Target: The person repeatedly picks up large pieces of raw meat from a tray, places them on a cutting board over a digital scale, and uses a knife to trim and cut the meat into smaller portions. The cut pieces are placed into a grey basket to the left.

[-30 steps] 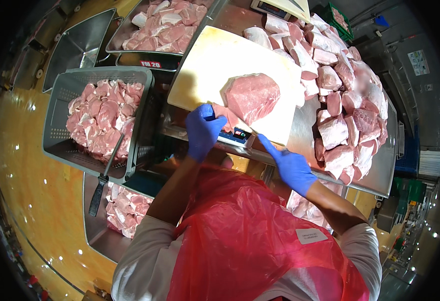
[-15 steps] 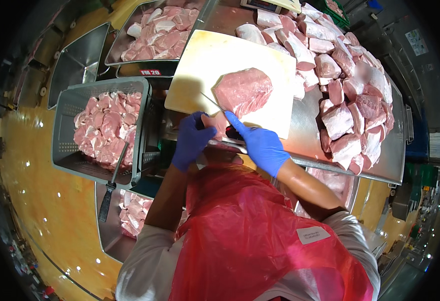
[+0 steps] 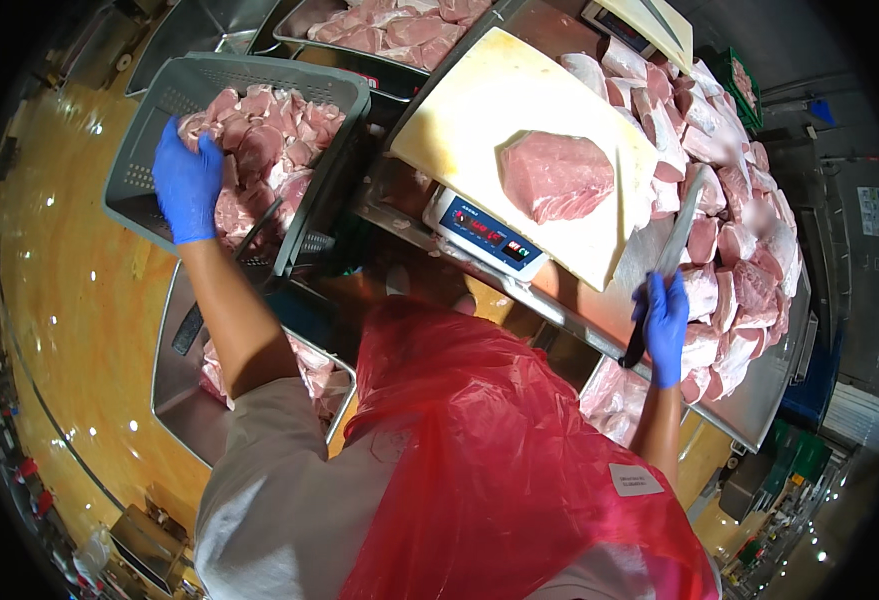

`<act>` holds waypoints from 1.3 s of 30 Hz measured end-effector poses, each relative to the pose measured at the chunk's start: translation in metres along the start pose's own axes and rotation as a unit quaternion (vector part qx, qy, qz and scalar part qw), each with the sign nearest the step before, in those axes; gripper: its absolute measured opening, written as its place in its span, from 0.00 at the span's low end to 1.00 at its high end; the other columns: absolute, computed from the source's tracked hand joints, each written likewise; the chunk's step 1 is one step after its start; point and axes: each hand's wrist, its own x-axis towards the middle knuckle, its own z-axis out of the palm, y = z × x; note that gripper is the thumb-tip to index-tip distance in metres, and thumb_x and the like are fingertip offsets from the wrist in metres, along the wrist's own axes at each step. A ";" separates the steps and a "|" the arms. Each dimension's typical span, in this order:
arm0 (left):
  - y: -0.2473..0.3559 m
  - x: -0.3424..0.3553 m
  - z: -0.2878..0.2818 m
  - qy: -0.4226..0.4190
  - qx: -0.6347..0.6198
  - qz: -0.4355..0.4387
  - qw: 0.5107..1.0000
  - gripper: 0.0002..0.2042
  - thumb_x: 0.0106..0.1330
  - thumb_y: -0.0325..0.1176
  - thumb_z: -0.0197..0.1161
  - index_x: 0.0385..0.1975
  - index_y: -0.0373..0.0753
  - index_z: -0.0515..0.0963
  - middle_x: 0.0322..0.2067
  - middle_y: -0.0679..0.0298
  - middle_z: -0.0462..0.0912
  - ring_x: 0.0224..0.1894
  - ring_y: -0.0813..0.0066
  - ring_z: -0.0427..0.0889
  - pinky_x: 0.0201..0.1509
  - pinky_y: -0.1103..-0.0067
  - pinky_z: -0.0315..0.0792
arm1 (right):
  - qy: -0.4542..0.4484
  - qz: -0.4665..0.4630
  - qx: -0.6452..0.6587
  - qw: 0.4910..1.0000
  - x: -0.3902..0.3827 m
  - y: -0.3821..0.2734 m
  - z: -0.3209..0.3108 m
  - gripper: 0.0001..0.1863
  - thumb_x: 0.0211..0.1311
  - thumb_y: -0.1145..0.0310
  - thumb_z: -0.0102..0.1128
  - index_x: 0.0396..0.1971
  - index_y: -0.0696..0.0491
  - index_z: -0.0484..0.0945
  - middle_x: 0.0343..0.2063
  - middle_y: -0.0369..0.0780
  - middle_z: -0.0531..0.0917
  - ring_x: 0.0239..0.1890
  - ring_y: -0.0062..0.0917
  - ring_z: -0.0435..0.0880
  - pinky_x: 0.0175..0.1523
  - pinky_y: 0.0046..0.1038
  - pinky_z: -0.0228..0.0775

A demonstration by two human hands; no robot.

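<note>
My left hand (image 3: 185,185), in a blue glove, reaches over the left side of a grey perforated crate (image 3: 129,150). Thumb and forefinger stand apart against the pile of pink meat pieces (image 3: 259,145); the other fingertips are hidden. On the right, my blue-gloved right hand (image 3: 663,325) is closed round the dark handle of a knife (image 3: 681,225), its blade pointing up and away beside the heaped meat. Between the hands, a large boneless piece of meat (image 3: 557,175) lies on a white cutting board (image 3: 459,110). A digital scale (image 3: 487,238) shows under the board's near edge.
Big meat chunks (image 3: 734,240) cover the right of the steel table (image 3: 584,318). A sharpening steel (image 3: 189,328) leans across the crate's near edge. Metal trays of meat stand at the back (image 3: 389,35) and below the crate (image 3: 184,400). A second scale (image 3: 619,25) stands far right.
My left hand has gone from the board's near edge to the crate. My right hand has moved right with the knife, away from the large meat piece. The view has shifted.
</note>
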 end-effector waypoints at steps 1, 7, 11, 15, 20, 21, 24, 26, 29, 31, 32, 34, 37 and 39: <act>0.045 0.005 -0.013 -0.049 -0.120 -0.031 0.991 0.22 0.69 0.35 0.64 0.60 0.31 0.76 0.51 0.46 0.84 0.53 0.55 0.85 0.58 0.68 0.76 | 0.034 0.015 0.052 0.998 0.016 0.002 0.002 0.11 0.78 0.60 0.51 0.40 0.53 0.73 0.23 0.35 0.79 0.18 0.16 0.73 0.24 0.20 0.67; 0.175 0.015 0.038 -0.296 -0.479 0.057 0.824 0.16 0.72 0.35 0.64 0.54 0.32 0.81 0.47 0.65 0.84 0.46 0.78 0.82 0.52 0.80 0.76 | 0.054 -0.015 0.284 0.957 0.081 -0.024 0.017 0.12 0.78 0.62 0.52 0.42 0.56 0.74 0.31 0.42 0.83 0.26 0.24 0.80 0.33 0.27 0.77; 0.190 -0.018 0.124 -0.414 -0.711 0.109 0.558 0.18 0.71 0.34 0.64 0.57 0.33 0.78 0.51 0.62 0.82 0.52 0.74 0.81 0.57 0.78 0.76 | 0.022 0.050 0.299 0.953 0.095 -0.034 0.047 0.14 0.77 0.62 0.52 0.44 0.58 0.78 0.37 0.40 0.83 0.36 0.22 0.81 0.44 0.30 0.80; 0.262 -0.086 0.128 -0.507 -0.674 0.158 0.513 0.24 0.71 0.32 0.64 0.64 0.32 0.70 0.52 0.58 0.81 0.58 0.70 0.79 0.61 0.74 0.75 | -0.044 0.082 0.288 0.953 0.106 -0.021 0.083 0.08 0.74 0.66 0.58 0.45 0.55 0.79 0.32 0.32 0.80 0.31 0.16 0.77 0.37 0.20 0.72; 0.282 -0.118 0.079 -0.592 -0.708 -0.024 0.384 0.31 0.70 0.32 0.65 0.69 0.32 0.59 0.58 0.54 0.75 0.58 0.65 0.80 0.59 0.70 0.80 | -0.030 0.017 0.280 0.959 0.092 -0.071 0.082 0.11 0.74 0.67 0.58 0.50 0.57 0.80 0.33 0.29 0.79 0.33 0.12 0.74 0.41 0.19 0.69; 0.280 -0.133 0.075 -0.586 -0.730 -0.096 0.338 0.32 0.70 0.28 0.63 0.71 0.35 0.57 0.59 0.53 0.74 0.58 0.63 0.80 0.56 0.70 0.82 | -0.045 -0.007 0.268 0.962 0.085 -0.083 0.079 0.13 0.75 0.66 0.57 0.52 0.57 0.80 0.35 0.31 0.80 0.35 0.13 0.75 0.42 0.19 0.70; 0.292 -0.168 0.068 -0.564 -0.793 -0.181 0.141 0.28 0.71 0.29 0.61 0.69 0.39 0.61 0.55 0.57 0.75 0.53 0.66 0.80 0.57 0.68 0.78 | -0.075 -0.066 0.281 0.954 0.062 -0.129 0.081 0.20 0.77 0.64 0.53 0.61 0.59 0.76 0.46 0.36 0.83 0.41 0.16 0.77 0.45 0.20 0.71; 0.298 -0.169 0.066 -0.551 -0.790 -0.211 0.165 0.29 0.70 0.31 0.63 0.69 0.38 0.61 0.57 0.53 0.74 0.56 0.62 0.78 0.60 0.67 0.76 | -0.063 -0.090 0.310 0.944 0.053 -0.138 0.082 0.22 0.78 0.64 0.52 0.63 0.61 0.73 0.50 0.38 0.82 0.44 0.18 0.78 0.48 0.21 0.72; 0.293 -0.105 0.085 -0.474 -0.784 -0.154 0.371 0.32 0.68 0.34 0.66 0.70 0.35 0.61 0.59 0.48 0.73 0.61 0.56 0.74 0.64 0.65 0.72 | -0.017 -0.118 0.260 0.958 0.043 -0.107 0.044 0.24 0.78 0.64 0.50 0.65 0.64 0.68 0.57 0.44 0.80 0.50 0.24 0.83 0.58 0.27 0.75; 0.276 -0.036 0.125 -0.260 -0.645 0.121 0.708 0.34 0.67 0.36 0.67 0.70 0.33 0.62 0.61 0.45 0.73 0.64 0.52 0.72 0.67 0.64 0.69 | 0.013 -0.114 0.300 0.947 0.037 -0.087 0.027 0.24 0.77 0.63 0.52 0.65 0.63 0.69 0.55 0.44 0.82 0.47 0.23 0.83 0.58 0.26 0.75; 0.262 0.003 0.145 -0.137 -0.526 0.195 0.817 0.35 0.67 0.37 0.68 0.70 0.32 0.62 0.61 0.43 0.73 0.66 0.50 0.71 0.69 0.63 0.68 | 0.039 -0.122 0.309 0.943 0.033 -0.082 0.020 0.23 0.77 0.63 0.52 0.62 0.64 0.71 0.54 0.44 0.82 0.49 0.23 0.83 0.58 0.28 0.76; 0.272 0.056 0.169 -0.263 -0.536 -0.066 0.800 0.32 0.67 0.43 0.68 0.66 0.33 0.66 0.58 0.50 0.75 0.62 0.53 0.73 0.66 0.65 0.70 | 0.067 -0.051 0.305 0.949 0.024 -0.032 -0.001 0.21 0.78 0.63 0.51 0.60 0.63 0.72 0.54 0.45 0.81 0.51 0.26 0.82 0.57 0.31 0.78; 0.346 0.062 0.169 -0.185 -0.664 -0.136 0.711 0.16 0.69 0.35 0.65 0.54 0.39 0.78 0.40 0.65 0.81 0.41 0.73 0.80 0.48 0.70 0.77 | 0.133 -0.001 0.284 0.950 -0.013 0.017 -0.019 0.17 0.78 0.63 0.51 0.54 0.61 0.77 0.48 0.42 0.84 0.49 0.25 0.82 0.52 0.31 0.80; 0.423 0.007 0.148 -0.241 -0.660 0.145 0.697 0.14 0.68 0.33 0.65 0.52 0.39 0.79 0.36 0.66 0.82 0.36 0.76 0.79 0.45 0.74 0.77 | 0.184 0.030 0.284 0.940 -0.040 0.063 -0.027 0.17 0.78 0.62 0.51 0.49 0.60 0.79 0.44 0.40 0.84 0.44 0.22 0.82 0.49 0.27 0.78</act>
